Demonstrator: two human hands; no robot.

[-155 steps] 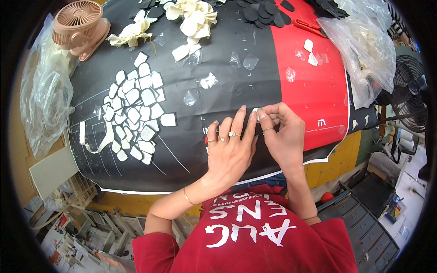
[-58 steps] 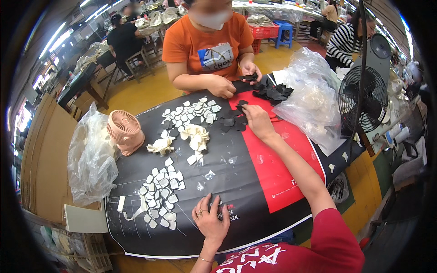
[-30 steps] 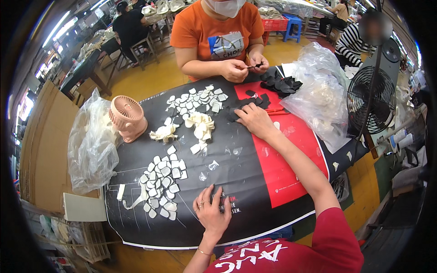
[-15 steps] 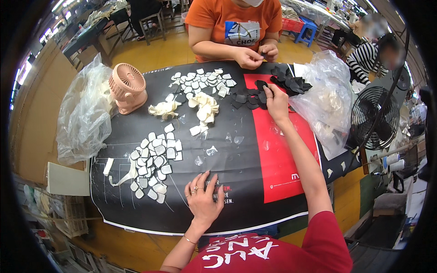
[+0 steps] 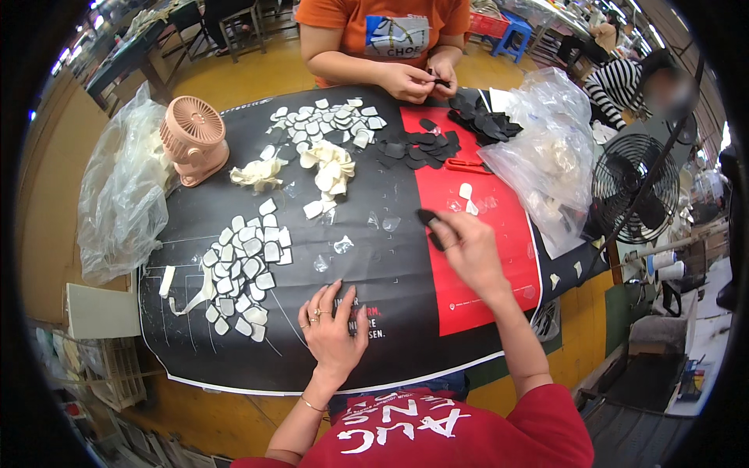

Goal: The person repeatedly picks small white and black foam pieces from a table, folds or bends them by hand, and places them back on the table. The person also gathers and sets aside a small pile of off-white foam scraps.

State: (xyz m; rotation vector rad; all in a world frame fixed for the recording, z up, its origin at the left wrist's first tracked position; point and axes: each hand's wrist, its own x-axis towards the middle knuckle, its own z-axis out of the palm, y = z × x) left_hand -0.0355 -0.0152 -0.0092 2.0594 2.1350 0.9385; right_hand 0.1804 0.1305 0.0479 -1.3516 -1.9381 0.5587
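Note:
My right hand (image 5: 472, 249) is closed on a dark, rounded black piece (image 5: 427, 218), pinched between thumb and fingers above the red panel. I cannot tell whether it is one piece or a few together. Flat on the black mat (image 5: 367, 366) near the front edge lies my left hand (image 5: 334, 331), fingers spread, holding nothing. Left of it is a spread of white tab-shaped pieces with dark edges (image 5: 250, 265). Loose black pieces (image 5: 421, 152) lie beyond my right hand, beside a thicker black heap (image 5: 484, 118). Two clumps of cream pieces (image 5: 328, 168) sit mid-table.
Across the table a person in an orange shirt (image 5: 335, 47) holds a small dark piece. A pink fan (image 5: 195, 140) and clear bag (image 5: 121, 203) stand left. At right are a red-handled tool (image 5: 466, 165), another clear bag (image 5: 546, 148) and a black fan (image 5: 636, 187).
My right hand has drawn back from the black pieces toward me, carrying a black piece. The red-handled tool and small white pieces on the red panel are now uncovered. My left hand stays flat.

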